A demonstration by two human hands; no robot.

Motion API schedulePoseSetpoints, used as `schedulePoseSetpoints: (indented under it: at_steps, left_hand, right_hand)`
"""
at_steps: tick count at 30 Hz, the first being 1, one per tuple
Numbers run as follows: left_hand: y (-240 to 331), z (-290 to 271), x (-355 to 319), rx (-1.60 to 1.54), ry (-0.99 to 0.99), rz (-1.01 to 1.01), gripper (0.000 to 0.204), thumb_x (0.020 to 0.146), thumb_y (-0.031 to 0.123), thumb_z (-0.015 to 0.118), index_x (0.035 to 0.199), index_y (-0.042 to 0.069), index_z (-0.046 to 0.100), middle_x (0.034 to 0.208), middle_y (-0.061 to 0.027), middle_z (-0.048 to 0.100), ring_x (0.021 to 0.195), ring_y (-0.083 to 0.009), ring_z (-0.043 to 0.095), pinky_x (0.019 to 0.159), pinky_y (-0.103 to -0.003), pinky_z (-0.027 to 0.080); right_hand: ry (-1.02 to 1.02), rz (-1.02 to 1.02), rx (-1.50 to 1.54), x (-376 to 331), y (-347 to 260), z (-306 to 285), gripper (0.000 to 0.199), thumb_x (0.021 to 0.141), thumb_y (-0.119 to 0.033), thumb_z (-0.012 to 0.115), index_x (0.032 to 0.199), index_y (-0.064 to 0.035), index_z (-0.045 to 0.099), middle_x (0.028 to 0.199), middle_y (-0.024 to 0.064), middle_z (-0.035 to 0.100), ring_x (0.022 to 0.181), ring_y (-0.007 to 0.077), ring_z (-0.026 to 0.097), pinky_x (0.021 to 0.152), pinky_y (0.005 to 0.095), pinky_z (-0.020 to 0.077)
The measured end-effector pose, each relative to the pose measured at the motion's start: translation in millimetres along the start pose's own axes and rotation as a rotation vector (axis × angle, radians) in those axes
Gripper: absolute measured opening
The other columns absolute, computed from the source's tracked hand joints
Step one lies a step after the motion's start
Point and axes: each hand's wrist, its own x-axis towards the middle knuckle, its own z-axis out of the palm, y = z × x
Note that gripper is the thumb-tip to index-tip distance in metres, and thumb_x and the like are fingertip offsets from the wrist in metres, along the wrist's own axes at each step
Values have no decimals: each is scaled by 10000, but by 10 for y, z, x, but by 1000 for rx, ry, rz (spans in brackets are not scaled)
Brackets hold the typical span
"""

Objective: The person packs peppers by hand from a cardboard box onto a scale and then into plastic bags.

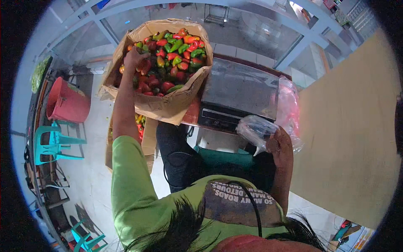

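A big cardboard box [168, 108] stands at the upper left, filled with red, green and orange peppers [172, 56]. My left hand [135, 59] reaches into its left side, down among the peppers. Its fingers are curled, and what they close on is hidden. On the right, my right hand [282, 145] grips a clear plastic bag [256, 127] by its edge. The bag looks loose and crumpled, in front of the right corner of a flat-topped scale [241, 88] with a dark front panel.
Below the big box, a second cardboard box [148, 145] holds more peppers. Pink and clear plastic bags [288, 101] lie right of the scale. A large tan board [348, 130] fills the right side. Farther left are a red bucket [69, 101] and a turquoise stool [52, 143].
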Motion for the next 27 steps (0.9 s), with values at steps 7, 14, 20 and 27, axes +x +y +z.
schedulePoseSetpoints:
  at_steps: [7, 14, 20, 27]
  left_hand:
    - [-183, 444, 207, -126, -289, 263, 531, 509, 476, 735, 739, 10, 623, 770, -147, 624, 713, -257, 602, 647, -346, 467]
    - [90, 535, 245, -45, -587, 105, 460, 545, 472, 730, 639, 41, 602, 609, -75, 590, 533, -195, 539, 523, -330, 461]
    - [-158, 505, 319, -166, -743, 116, 442, 622, 456, 698, 711, 35, 599, 569, -40, 545, 495, -166, 495, 487, -310, 436]
    - [408, -162, -408, -285, -379, 26, 474, 644, 465, 686, 847, 42, 614, 569, -10, 545, 490, -127, 502, 501, -272, 430]
  right_hand:
    - [33, -34, 39, -26, 43, 45, 197, 865, -257, 475, 849, -60, 469, 586, -19, 414, 428, 56, 332, 410, 216, 281]
    - [364, -63, -63, -205, -90, 74, 149, 858, -197, 479, 792, -64, 465, 593, -10, 413, 487, 87, 365, 446, 233, 334]
    - [142, -143, -5, -216, -187, -54, 195, 850, -217, 461, 773, -42, 499, 543, -24, 381, 448, 69, 328, 448, 220, 327]
    - [101, -175, 10, -287, -223, -210, 198, 856, -221, 453, 764, -52, 497, 522, -35, 365, 444, 59, 320, 443, 215, 301]
